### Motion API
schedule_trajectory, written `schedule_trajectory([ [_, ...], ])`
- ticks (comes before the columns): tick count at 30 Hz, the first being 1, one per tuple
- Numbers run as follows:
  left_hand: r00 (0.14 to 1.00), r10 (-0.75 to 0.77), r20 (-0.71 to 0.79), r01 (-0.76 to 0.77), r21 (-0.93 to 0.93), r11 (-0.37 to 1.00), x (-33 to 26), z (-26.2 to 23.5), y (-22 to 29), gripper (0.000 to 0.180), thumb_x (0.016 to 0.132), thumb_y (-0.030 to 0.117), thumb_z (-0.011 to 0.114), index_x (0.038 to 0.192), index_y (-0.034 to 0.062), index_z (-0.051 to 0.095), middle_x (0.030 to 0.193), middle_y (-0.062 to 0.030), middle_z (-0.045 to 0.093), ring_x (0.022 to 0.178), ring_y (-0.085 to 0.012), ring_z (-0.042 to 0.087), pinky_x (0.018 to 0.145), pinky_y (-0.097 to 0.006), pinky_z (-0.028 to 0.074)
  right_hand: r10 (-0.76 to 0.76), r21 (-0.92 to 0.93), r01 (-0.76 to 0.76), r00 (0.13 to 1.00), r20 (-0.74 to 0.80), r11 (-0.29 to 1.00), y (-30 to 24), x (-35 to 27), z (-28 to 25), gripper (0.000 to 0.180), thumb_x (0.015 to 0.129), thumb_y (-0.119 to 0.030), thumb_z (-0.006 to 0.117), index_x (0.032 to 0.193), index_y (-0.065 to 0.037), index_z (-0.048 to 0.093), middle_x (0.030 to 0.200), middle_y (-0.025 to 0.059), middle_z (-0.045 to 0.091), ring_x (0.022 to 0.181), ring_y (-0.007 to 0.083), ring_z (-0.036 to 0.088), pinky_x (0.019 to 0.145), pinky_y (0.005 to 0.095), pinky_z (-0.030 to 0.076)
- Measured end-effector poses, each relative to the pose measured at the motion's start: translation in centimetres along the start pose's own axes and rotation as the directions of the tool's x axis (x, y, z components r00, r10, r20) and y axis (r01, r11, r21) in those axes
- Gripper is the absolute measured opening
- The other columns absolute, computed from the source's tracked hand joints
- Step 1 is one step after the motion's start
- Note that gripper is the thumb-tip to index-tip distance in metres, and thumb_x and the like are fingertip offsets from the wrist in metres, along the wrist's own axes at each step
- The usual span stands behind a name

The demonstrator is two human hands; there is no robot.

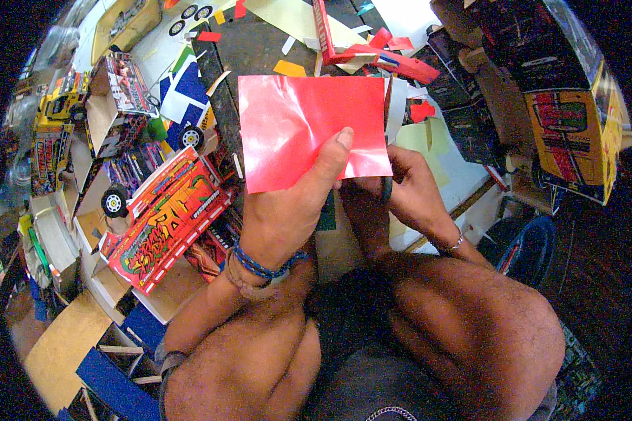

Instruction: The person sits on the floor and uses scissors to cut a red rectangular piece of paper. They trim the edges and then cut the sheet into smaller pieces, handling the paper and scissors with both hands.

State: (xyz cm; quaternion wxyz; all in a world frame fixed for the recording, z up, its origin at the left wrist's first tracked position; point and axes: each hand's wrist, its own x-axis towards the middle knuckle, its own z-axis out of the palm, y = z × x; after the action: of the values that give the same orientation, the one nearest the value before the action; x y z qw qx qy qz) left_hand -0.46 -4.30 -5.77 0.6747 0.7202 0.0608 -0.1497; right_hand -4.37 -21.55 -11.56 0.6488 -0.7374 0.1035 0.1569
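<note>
A glossy red sheet (pixel 295 133) is pinched in my left hand (pixel 288 203), the thumb lying across its front and the fingers hidden behind it. Light creases run over its surface. At the sheet's right edge my right hand (pixel 414 193) is closed round a pair of scissors (pixel 396 105). Their silver blades point away from me along that edge, and part of a dark handle shows by the fingers. Whether the blades touch the sheet I cannot tell.
Cut scraps, a folded red strip (pixel 400 64) and a yellow sheet (pixel 281 17) lie beyond my hands. To the left are a red printed panel (pixel 165 221), toy wheels (pixel 114 201) and a yellow toy truck (pixel 64 98). A yellow-and-black box-like model (pixel 569 140) stands at right.
</note>
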Motion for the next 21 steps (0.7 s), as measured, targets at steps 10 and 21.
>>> schedule_trajectory([
  [10,1.0,0.013,0.01,-0.012,-0.048,0.999,0.31,0.06,-0.21,0.019,0.091,0.015,0.072,0.102,0.0002,0.067,0.093,-0.0073,0.07,0.083,-0.0158,0.068,0.071,-0.03,0.053,0.003,-0.029,-0.004,1.0,-0.015,1.0,0.66,0.21,-0.26,0.041,0.08,-0.031,0.079,0.104,0.002,0.07,0.093,0.0084,0.073,0.086,0.0143,0.067,0.078,0.0307,0.052],
  [21,1.0,-0.001,0.015,0.001,-0.037,0.999,0.29,-0.04,-0.23,0.022,0.091,0.017,0.073,0.102,0.0001,0.066,0.093,-0.0067,0.069,0.082,-0.0155,0.067,0.071,-0.03,0.053,0.035,-0.05,-0.035,0.999,-0.003,0.998,0.59,0.21,-0.36,0.038,0.082,-0.03,0.08,0.103,0.0,0.071,0.093,0.0055,0.073,0.086,0.0121,0.066,0.079,0.029,0.052],
])
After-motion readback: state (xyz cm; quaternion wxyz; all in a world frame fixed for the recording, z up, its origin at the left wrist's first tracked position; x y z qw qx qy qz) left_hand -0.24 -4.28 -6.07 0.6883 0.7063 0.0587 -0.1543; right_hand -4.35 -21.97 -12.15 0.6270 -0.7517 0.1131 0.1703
